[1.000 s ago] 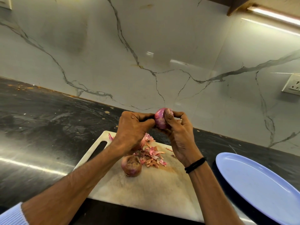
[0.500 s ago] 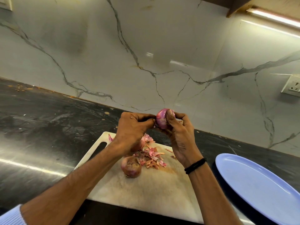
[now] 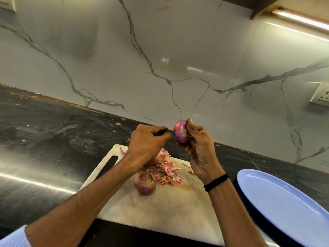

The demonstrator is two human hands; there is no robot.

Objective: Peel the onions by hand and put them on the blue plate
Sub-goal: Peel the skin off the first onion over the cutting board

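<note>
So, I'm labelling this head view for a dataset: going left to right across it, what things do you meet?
From the left: cutting board's handle slot → left hand → held onion → right hand → blue plate → wall socket.

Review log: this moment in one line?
right hand grips red onion | left hand curled, apart | unpeeled onion, peels on cutting board
</note>
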